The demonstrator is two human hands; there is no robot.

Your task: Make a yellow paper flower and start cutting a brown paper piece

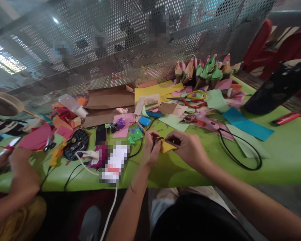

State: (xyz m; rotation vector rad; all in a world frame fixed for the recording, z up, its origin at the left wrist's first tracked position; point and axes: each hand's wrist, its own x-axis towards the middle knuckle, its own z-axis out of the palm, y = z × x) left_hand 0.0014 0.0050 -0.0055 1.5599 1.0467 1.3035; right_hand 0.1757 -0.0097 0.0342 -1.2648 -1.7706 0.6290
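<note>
Between my two hands is a small folded piece of yellow paper (167,147), held just above the green tabletop. My left hand (152,147) pinches its left side, near a darker strip at the top edge. With thumb and fingers closed, my right hand (187,145) grips the paper's right corner. A green plastic wrapper (134,136) and a blue block (143,121) lie just beyond my left hand. Past my right hand rests a pink glue gun (207,123) with a black cord.
Scissors (193,102), yellow paper sheets (155,92), brown card (110,98) and several paper cones (208,72) line the back. A pixelated phone (114,164) on a white cable lies left. A co-worker's hand (22,164) is at far left. A dark bottle (271,90) stands right.
</note>
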